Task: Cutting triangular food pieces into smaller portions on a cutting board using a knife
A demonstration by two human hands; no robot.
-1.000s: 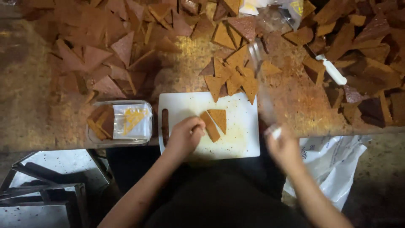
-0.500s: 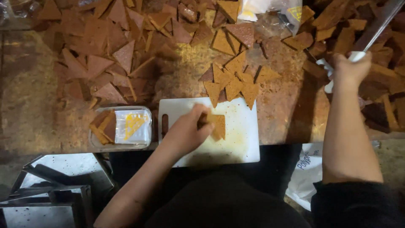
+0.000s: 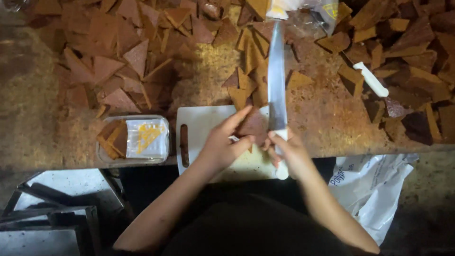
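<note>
My left hand (image 3: pixel 222 142) holds a brown flat piece (image 3: pixel 253 125) over the white cutting board (image 3: pixel 204 123), fingers wrapped around its left side. My right hand (image 3: pixel 289 149) grips the white handle of a long knife (image 3: pixel 276 80), whose blade points away from me and lies against the right edge of the brown piece. Both hands meet over the middle of the board.
Many brown triangular pieces (image 3: pixel 123 57) cover the worn table. A clear plastic container (image 3: pixel 133 138) with some pieces and a yellow-printed wrapper stands left of the board. A second white-handled knife (image 3: pixel 371 79) lies at the right. A plastic bag (image 3: pixel 374 185) hangs below the table edge.
My right hand came back from the far right with the long knife and set it beside the piece. My left hand lifted and turned the brown piece over the board.
</note>
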